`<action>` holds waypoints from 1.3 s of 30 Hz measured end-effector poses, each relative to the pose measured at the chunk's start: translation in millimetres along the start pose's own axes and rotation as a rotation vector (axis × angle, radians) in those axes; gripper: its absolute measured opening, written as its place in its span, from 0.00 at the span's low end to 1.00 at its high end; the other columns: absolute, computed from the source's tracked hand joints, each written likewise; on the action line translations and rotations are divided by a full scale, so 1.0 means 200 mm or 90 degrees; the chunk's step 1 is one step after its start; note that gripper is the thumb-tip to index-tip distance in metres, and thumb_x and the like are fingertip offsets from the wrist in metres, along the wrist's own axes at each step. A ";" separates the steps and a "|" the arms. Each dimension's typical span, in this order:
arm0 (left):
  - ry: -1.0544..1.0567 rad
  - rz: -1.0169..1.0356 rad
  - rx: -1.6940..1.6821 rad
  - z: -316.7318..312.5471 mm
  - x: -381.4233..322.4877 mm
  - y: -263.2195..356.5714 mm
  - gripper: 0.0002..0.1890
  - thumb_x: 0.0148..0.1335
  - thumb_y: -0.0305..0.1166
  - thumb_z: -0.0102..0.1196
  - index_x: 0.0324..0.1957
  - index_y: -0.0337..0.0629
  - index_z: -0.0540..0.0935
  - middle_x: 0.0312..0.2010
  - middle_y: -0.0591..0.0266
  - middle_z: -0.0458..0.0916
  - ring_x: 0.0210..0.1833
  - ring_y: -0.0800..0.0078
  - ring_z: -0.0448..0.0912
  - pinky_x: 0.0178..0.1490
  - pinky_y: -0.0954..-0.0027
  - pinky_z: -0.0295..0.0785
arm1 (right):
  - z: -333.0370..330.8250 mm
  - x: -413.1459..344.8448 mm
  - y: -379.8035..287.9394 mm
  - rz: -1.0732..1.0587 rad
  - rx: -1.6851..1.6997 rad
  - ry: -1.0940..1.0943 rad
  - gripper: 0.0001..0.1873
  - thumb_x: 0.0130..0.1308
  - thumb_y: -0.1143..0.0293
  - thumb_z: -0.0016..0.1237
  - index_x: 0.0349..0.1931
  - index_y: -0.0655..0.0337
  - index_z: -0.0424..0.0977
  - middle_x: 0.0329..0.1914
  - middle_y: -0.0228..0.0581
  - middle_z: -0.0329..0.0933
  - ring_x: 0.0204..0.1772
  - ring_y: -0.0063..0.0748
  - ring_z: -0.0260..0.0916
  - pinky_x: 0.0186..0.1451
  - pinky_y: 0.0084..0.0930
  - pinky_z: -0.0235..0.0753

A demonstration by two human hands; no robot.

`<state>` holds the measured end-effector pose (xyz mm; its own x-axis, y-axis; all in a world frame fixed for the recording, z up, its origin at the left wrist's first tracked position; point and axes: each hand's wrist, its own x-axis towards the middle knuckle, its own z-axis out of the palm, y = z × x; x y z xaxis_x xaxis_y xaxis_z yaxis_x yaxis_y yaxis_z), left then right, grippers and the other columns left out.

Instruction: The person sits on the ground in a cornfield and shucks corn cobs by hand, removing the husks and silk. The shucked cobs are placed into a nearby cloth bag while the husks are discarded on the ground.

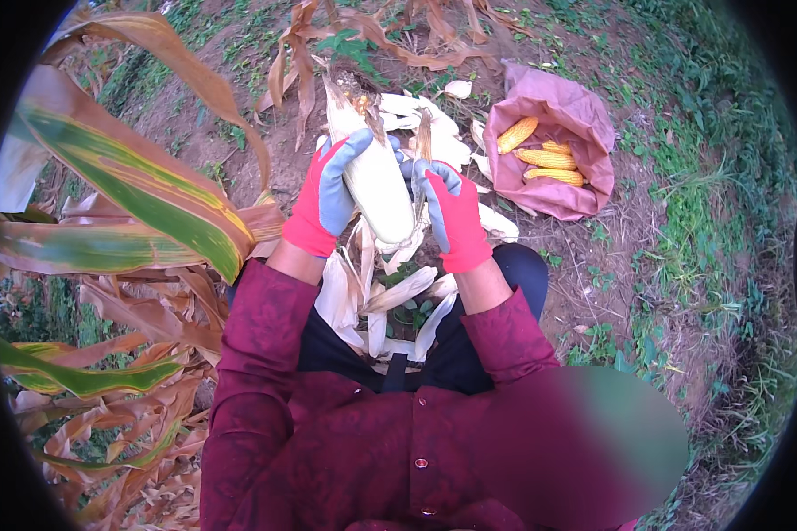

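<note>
An ear of corn in pale husk (378,192) lies across my gloved left hand (337,186), which grips it along its side. Some yellow kernels show at its far, brownish tip. My right hand (443,199), in the same red and grey kind of glove, pinches a strip of dry husk (422,143) beside the ear. That strip stands apart from the ear at its upper end. The fingers of my left hand behind the ear are mostly hidden.
A reddish sack (601,139) with its mouth open holds several yellow bare corn cobs (546,158) at the right. Stripped husks (405,290) litter the ground between my legs and beyond my hands. Corn leaves (139,172) crowd the left side. Grass (697,219) grows at right.
</note>
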<state>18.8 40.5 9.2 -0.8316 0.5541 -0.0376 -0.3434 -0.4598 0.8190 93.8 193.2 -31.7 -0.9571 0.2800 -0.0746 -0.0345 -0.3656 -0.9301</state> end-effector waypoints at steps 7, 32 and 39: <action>0.006 0.061 -0.096 -0.03 0.03 0.01 0.25 0.66 0.42 0.48 0.57 0.33 0.69 0.45 0.48 0.80 0.48 0.58 0.80 0.56 0.58 0.74 | -0.02 0.04 0.00 0.056 0.450 -0.063 0.18 0.74 0.57 0.38 0.46 0.64 0.74 0.46 0.43 0.79 0.50 0.37 0.78 0.57 0.38 0.76; 0.189 0.152 -0.046 -0.20 0.01 0.25 0.38 0.61 0.62 0.48 0.55 0.31 0.69 0.41 0.46 0.79 0.43 0.57 0.80 0.51 0.58 0.77 | -0.15 -0.16 0.19 -0.012 -0.525 -0.338 0.36 0.66 0.42 0.44 0.64 0.62 0.61 0.58 0.49 0.72 0.56 0.44 0.75 0.57 0.33 0.74; -0.001 0.077 -0.132 -0.03 -0.01 0.11 0.41 0.61 0.61 0.49 0.59 0.29 0.66 0.43 0.44 0.79 0.45 0.55 0.80 0.55 0.56 0.76 | 0.03 -0.15 0.08 0.296 0.308 -0.368 0.34 0.71 0.41 0.35 0.63 0.61 0.63 0.56 0.47 0.73 0.53 0.40 0.77 0.50 0.33 0.81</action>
<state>10.0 24.9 24.6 -0.8717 0.4872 0.0537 -0.3243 -0.6554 0.6821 120.8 173.8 -42.3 -0.8957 -0.4350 -0.0920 0.4016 -0.7028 -0.5873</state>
